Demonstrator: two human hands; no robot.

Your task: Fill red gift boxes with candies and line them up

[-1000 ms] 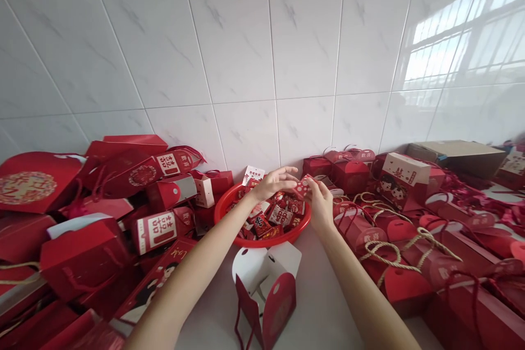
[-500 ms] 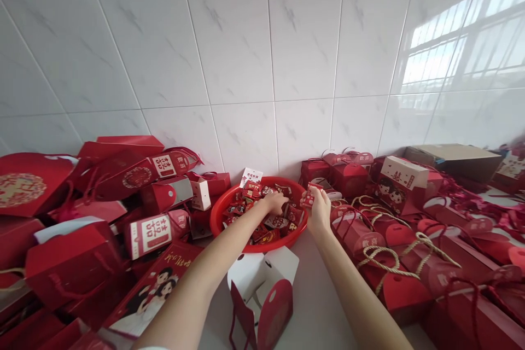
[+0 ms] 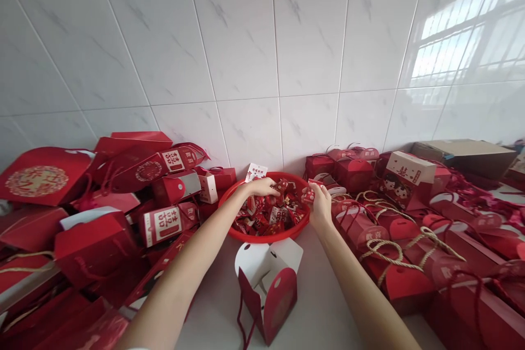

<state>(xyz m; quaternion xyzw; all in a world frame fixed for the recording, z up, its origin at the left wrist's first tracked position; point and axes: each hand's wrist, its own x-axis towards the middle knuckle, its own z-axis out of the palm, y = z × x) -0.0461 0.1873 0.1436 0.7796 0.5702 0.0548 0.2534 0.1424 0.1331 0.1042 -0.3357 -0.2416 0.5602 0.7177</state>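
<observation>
My left hand (image 3: 264,186) reaches into the back of a red plastic basin (image 3: 304,222), with its fingers stretched out among small wrapped candies (image 3: 278,215). Its fingertips are partly hidden by the wrappers. At the basin's right rim, my right hand (image 3: 322,205) is closed around a small red candy packet (image 3: 313,188) with pale dots. Between my forearms, in front of the basin, stands a red gift box (image 3: 281,298) with its flaps up, its white inside showing and a dark red cord hanging on its left.
Folded red gift boxes (image 3: 96,251) are piled at the left. More boxes with rope handles (image 3: 394,251) crowd the right side. A brown cardboard box (image 3: 463,149) sits at the back right. A white tiled wall (image 3: 246,38) rises behind the basin.
My left hand has shifted left and back within the basin, uncovering more candies. My right hand stays by the rim with the packet. The whole view has shifted slightly.
</observation>
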